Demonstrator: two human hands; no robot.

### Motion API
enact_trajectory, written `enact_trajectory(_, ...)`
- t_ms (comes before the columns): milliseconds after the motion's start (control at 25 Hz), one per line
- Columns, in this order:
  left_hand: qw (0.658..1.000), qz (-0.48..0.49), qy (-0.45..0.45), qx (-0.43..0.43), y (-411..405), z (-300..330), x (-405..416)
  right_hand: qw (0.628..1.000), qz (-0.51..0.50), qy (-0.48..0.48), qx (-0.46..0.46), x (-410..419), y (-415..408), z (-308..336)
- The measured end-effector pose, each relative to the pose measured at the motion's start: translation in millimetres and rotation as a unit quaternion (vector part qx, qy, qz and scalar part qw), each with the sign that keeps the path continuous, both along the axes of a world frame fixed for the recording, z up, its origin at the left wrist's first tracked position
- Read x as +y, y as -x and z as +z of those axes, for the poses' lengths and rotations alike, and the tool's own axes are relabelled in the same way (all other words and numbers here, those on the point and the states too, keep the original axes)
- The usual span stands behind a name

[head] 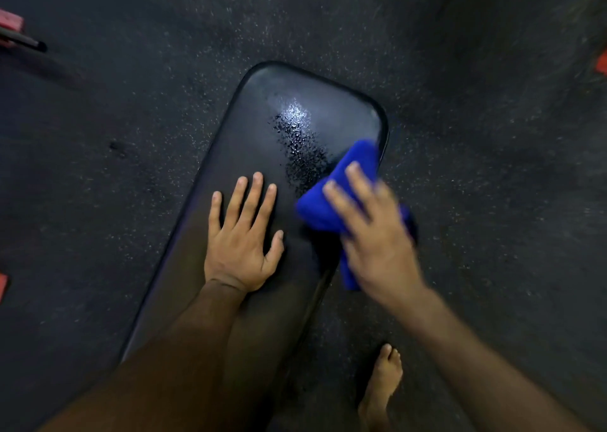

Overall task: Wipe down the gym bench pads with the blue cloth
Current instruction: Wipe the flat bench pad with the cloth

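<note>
Speckled dark floor (131, 129) surrounds a black bench pad (262, 155) carrying wet droplets. Left hand (244, 237) lies flat, fingers spread, gripping nothing. Right hand (374, 231), blurred, presses straight fingers on the blue cloth (348, 182) at the pad's right edge.

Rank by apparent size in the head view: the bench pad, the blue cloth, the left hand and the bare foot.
1. bench pad, by far the largest.
2. left hand, flat on the pad.
3. blue cloth, partly hidden under the right hand, so its rank against the left hand is unsure.
4. bare foot, cut off by the frame edge.
</note>
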State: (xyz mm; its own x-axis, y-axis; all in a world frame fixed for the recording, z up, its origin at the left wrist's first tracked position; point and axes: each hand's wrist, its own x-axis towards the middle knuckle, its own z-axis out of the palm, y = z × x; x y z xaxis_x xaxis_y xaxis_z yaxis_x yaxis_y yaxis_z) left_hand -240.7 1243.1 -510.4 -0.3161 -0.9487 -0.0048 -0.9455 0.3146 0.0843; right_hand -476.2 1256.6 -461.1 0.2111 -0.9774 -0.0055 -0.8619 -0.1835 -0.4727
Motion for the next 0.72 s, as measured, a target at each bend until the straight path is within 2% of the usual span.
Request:
enact_trajectory(80, 1.000, -0.002, 0.006, -0.002, -1.1, -1.1, 0.3, 0.991, 0.073, -0.038, 0.104, 17.9, -24.1, -20.0)
enact_trajectory(120, 1.000, -0.003, 0.009, 0.000, -1.4, -1.3, 0.6, 0.988, 0.082, -0.030, 0.127, 10.8, -24.8, -29.3)
enact_trajectory(240, 1.000, -0.003, 0.010, -0.001, -0.6, -0.9, -1.2, 0.986, 0.016, -0.014, 0.165, -52.1, -9.6, -40.1)
enact_trajectory(400, 1.000, -0.002, -0.002, 0.003, 0.0, 1.2, -1.0, 0.982, -0.124, -0.044, 0.134, -142.9, 5.2, -41.2)
enact_trajectory(480, 1.000, -0.002, -0.002, 0.004, 0.3, 2.1, -1.3, 0.978, -0.157, -0.055, 0.123, -153.1, 4.9, -41.3)
enact_trajectory(600, 1.000, -0.001, -0.002, 0.000, -1.6, 0.0, -0.1, 0.982, -0.143, -0.035, 0.122, -102.0, -9.4, -34.9)
enact_trajectory(720, 1.000, -0.002, -0.010, 0.009, -3.3, -3.1, -0.6, 0.989, -0.091, -0.069, 0.095, 13.9, -50.2, -27.1)
